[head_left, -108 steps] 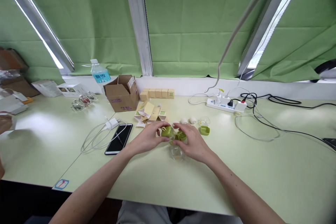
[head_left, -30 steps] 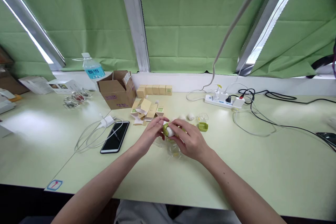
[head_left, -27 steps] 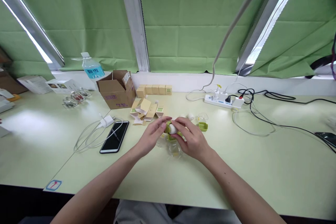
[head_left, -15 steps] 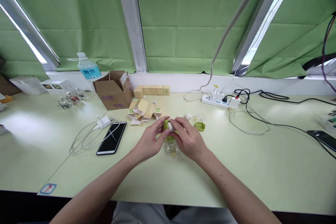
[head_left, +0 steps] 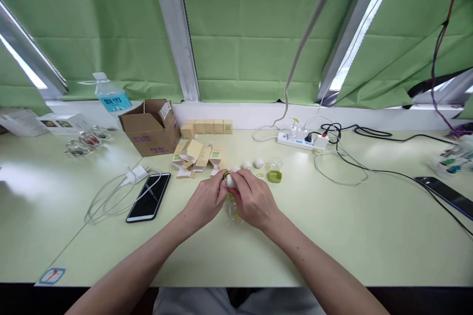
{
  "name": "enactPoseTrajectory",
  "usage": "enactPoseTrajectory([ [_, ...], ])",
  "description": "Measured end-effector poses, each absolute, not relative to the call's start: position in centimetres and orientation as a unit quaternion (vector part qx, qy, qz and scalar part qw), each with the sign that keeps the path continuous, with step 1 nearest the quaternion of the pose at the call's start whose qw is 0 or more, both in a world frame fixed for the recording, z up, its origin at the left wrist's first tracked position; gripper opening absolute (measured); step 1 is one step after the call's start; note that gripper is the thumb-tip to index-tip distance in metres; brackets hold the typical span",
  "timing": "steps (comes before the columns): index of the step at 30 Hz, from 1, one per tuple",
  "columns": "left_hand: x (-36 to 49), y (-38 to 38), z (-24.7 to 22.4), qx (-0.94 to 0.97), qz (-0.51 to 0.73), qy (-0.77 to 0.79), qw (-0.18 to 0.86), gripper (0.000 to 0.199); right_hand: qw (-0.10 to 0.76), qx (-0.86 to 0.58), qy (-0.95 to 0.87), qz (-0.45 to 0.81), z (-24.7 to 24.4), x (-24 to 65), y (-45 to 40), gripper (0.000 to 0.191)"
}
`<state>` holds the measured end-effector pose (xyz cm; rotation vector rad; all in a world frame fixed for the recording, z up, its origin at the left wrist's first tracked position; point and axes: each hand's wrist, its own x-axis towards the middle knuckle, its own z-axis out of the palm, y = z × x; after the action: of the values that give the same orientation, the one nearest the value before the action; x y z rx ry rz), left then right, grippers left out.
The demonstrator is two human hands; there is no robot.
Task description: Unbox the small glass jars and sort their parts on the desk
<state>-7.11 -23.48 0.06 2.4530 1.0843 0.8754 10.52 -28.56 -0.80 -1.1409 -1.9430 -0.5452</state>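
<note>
Near the middle of the table, my left hand [head_left: 204, 201] and my right hand [head_left: 255, 200] meet around a small white rounded piece [head_left: 231, 182]. A green rim shows at its upper left, between the fingertips of my left hand. My right thumb and fingers pinch the white piece from the other side. Partly hidden under my hands are another green part [head_left: 231, 197] and a clear plastic shell [head_left: 233, 212]. Just beyond my right hand lie two white balls [head_left: 258, 163], a small yellow loop [head_left: 259, 174], a green square cup [head_left: 275, 176] and a clear cover [head_left: 275, 163].
Folded cream cartons [head_left: 195, 156] lie behind my left hand, with small boxes [head_left: 209, 126] lined up at the wall. Leftward stand a cardboard box [head_left: 151, 130], a water bottle [head_left: 111, 96] and a phone [head_left: 149, 198] with a charger cable. A power strip [head_left: 301, 141] and cables lie right.
My fingers have closed in around the white piece, and the green part in my left hand is now mostly covered. The whole scene has shifted slightly left in view.
</note>
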Motion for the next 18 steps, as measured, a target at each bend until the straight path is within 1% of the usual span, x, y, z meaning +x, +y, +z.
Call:
enactPoseTrajectory([
  [6,-6.75,-23.63,0.11,0.851,0.304,0.379,0.199,0.040,0.409,-0.468,-0.755,-0.207,-0.42,9.72,-28.66,0.025],
  [12,-6.60,-23.96,0.40,0.795,0.366,0.366,0.316,0.042,0.439,-0.464,-0.747,-0.184,-0.50,9.98,-28.31,0.026],
  [15,-6.71,-23.96,0.25,0.781,0.379,0.321,0.379,0.047,0.483,-0.459,-0.736,-0.120,-0.56,10.24,-28.21,0.027],
  [18,-6.72,-23.70,-0.02,0.773,0.393,0.274,0.416,0.055,0.550,-0.452,-0.702,-0.006,-0.33,10.20,-28.28,0.024],
])
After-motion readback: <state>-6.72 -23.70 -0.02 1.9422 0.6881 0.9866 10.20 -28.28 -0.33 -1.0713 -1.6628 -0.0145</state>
